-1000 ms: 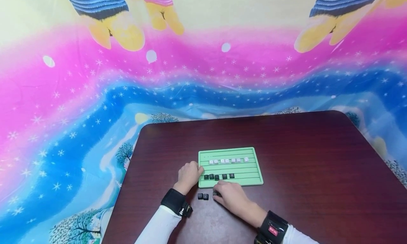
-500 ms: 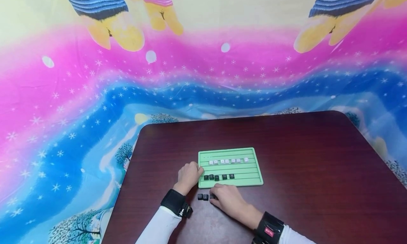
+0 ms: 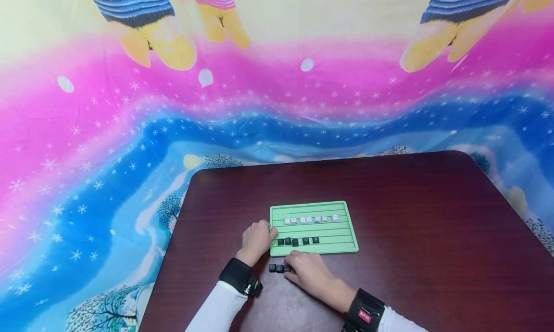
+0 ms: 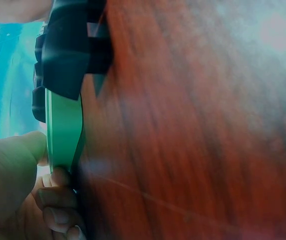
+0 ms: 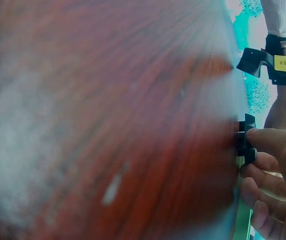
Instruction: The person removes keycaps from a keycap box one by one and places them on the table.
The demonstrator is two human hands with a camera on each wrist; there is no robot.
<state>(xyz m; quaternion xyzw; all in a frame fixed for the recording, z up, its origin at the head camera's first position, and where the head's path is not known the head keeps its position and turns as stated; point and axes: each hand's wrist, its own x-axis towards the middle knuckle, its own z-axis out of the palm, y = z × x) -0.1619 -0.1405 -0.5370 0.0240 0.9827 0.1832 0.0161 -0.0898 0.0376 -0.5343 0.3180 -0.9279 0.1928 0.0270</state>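
My left hand [image 3: 256, 238] has the left edge of the green tray [image 3: 339, 233] pinched, thumb on one side and fingertips on the other, so barely any gap there. My right hand [image 3: 312, 272] is nearly closed too, thumb and fingers holding one tiny black keycap [image 3: 287, 269] down at the bench [image 3: 411, 226], just in front of the tray. Two loose black keycaps [image 3: 276, 268] sit right beside that one, on the side towards my left hand. Beyond my right hand, five more black keycaps [image 3: 295, 242] lie on the tray, with seven white keycaps [image 3: 306, 220] further away from me.
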